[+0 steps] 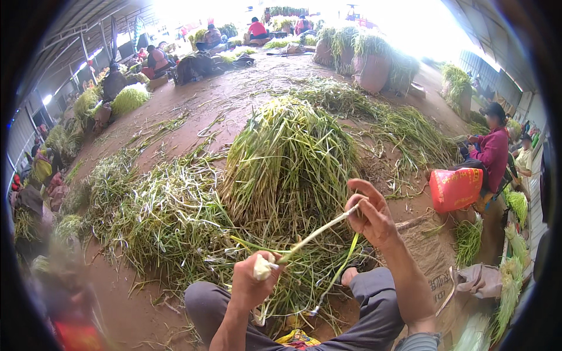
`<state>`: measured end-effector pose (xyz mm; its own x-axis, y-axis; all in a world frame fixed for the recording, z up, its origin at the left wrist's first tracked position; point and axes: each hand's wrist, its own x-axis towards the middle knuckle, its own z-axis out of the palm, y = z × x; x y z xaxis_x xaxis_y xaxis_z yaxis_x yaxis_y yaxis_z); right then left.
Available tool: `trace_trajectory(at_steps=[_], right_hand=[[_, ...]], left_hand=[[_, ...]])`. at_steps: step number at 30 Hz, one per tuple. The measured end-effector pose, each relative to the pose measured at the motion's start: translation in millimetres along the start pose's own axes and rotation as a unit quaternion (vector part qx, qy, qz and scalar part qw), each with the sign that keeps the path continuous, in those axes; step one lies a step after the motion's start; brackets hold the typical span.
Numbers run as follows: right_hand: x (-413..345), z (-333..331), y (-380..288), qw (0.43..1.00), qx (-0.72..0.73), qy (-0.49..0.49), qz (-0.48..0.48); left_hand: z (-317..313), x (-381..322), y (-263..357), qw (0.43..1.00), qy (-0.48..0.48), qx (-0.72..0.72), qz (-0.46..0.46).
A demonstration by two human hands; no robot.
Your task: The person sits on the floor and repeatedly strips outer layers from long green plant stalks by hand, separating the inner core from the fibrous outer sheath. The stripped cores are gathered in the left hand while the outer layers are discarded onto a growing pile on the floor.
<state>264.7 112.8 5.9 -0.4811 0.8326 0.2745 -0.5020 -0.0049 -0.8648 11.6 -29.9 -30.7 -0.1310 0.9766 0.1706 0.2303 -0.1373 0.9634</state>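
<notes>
A pale green-white stalk (322, 229), probably a garlic shoot, slants upward between my two hands over my lap. My left hand (256, 277) is closed around its lower, greener end. A crumpled white piece (264, 267), too unclear to name, shows at the top of that fist. With bent fingers my right hand (371, 213) grips the stalk's white upper end. A loose yellow-green leaf strip (347, 259) hangs below the right hand, its pale end near my lap. Tangled peeled leaves (303, 281) lie between my legs.
Ahead rises a tall heap of leafy stalks (290, 162), with a littered leaf pile (171, 210) on its left. A seated person (489, 147) is at the right behind a red bag (456, 188). A woven sack (421, 250) lies right of my leg. Other people sit farther back.
</notes>
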Motion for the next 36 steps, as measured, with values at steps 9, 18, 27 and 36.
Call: trace_trajectory(at_steps=[9,18,27,36], right_hand=[[16.9,-2.3,-8.4,0.984,-0.098,0.131,-0.066],[-5.6,85.8,30.3,0.888,-0.357,-0.218,0.192],[-4.3,65.4,20.8,0.85,-0.473,-0.215,0.09],[2.3,-72.9,-62.9,0.841,-0.139,0.481,-0.206]], left_hand=[[-2.7,5.0,-4.8,0.985,0.154,-0.071,0.005],[11.4,-0.7,-5.9,0.997,0.066,-0.001,-0.045],[5.8,-1.4,0.2,0.998,0.005,-0.034,-0.054],[-54.0,2.6,-3.8,0.978,0.208,-0.018,0.0]])
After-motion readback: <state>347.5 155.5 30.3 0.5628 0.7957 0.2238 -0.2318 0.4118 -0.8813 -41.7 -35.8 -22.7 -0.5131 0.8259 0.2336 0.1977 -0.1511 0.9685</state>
